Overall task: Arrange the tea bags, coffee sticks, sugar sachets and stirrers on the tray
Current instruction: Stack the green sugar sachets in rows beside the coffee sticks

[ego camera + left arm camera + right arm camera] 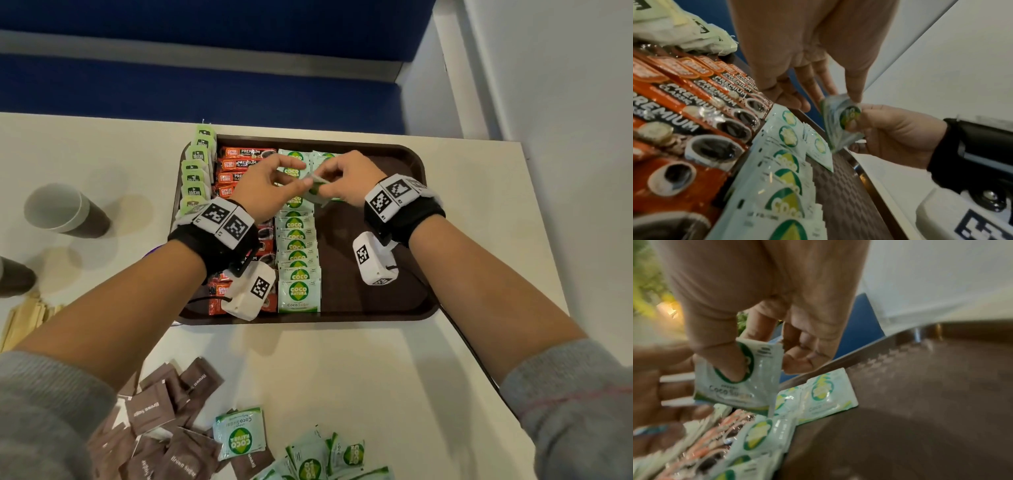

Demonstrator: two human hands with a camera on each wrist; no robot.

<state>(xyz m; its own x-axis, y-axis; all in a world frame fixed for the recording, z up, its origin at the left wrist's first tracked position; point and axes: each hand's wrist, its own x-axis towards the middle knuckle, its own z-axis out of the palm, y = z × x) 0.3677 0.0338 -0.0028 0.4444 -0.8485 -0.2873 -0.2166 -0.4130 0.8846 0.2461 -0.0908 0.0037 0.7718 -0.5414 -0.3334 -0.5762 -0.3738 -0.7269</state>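
Pinched in the right hand (346, 174), a coco sugar sachet (317, 189) is held above the tray (383, 310); the left hand (270, 181), fingers loosely spread, touches its left edge, the started second column lying just beyond.

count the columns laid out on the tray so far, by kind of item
tea bags: 1
coffee sticks: 1
coco sugar sachets: 2 (one full, one just begun at the far end)
brown sugar sachets: 0, all on the table
stirrers: 0, on the table
total on the tray: 4 columns
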